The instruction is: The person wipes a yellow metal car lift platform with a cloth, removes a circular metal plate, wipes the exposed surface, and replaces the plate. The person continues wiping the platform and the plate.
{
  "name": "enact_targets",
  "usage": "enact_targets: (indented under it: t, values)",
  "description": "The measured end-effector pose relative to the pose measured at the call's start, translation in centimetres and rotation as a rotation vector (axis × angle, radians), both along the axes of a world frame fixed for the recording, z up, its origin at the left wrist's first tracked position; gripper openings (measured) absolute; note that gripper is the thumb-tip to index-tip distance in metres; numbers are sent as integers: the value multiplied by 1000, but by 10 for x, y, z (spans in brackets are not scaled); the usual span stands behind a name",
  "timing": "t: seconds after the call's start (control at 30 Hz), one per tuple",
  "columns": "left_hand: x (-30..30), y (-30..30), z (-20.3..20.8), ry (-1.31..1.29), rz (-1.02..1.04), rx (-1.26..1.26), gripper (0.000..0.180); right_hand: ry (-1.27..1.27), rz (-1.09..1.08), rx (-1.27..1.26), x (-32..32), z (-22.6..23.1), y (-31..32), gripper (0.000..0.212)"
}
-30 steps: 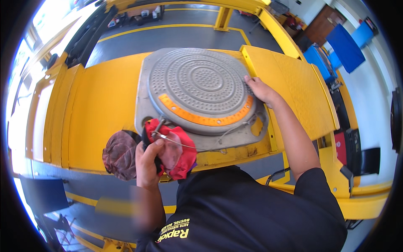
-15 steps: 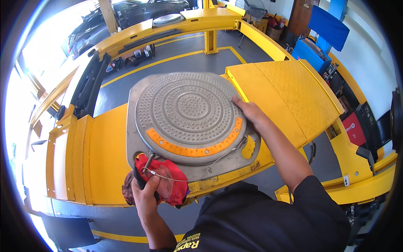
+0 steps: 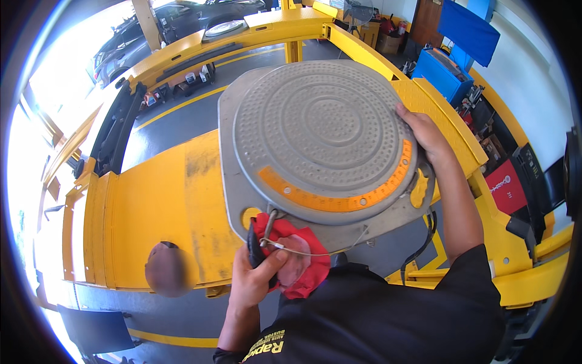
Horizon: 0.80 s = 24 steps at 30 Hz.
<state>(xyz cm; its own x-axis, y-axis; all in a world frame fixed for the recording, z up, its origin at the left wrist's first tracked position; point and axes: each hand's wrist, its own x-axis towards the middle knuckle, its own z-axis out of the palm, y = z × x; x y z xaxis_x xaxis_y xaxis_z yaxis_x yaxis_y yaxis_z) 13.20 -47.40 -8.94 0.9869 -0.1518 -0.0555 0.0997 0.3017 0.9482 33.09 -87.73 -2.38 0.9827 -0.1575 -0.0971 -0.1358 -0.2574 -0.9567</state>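
Note:
A grey metal wheel-alignment turntable [image 3: 330, 121], with a round dimpled top on a squarish base and an orange curved scale [image 3: 333, 201], is tilted between my hands above the yellow ramp [image 3: 157, 212]. My right hand [image 3: 424, 130] is closed on its right edge, thumb on top and fingers hidden beneath. At the near left corner my left hand [image 3: 264, 273] is closed round a bunched red cloth [image 3: 300, 255]. A black piece [image 3: 254, 242] and a metal pin [image 3: 268, 225] on a thin cable stick up by its thumb. A blurred brownish bundle [image 3: 167, 270] is at the ramp's near edge.
A second turntable [image 3: 224, 28] sits on the far yellow ramp. Bottles [image 3: 194, 77] stand on a low shelf at far left. A blue tool cabinet [image 3: 441, 76] and a red box [image 3: 508, 187] line the right. A black cable [image 3: 427, 239] hangs beside my right forearm.
The turntable has come up off the ramp and moved right with both hands, baring a smudged patch of yellow. The brownish bundle has come away from my left hand.

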Motion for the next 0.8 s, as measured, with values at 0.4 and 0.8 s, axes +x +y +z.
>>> enact_targets:
  t: [0.4,0.8]
  values:
    - [32,-209,-17,94,-195,115,31,18,-20,5,5,-36,-276,61]
    - [34,-257,-36,139,-141,139,35,5,107,67,26,-71,-289,63]
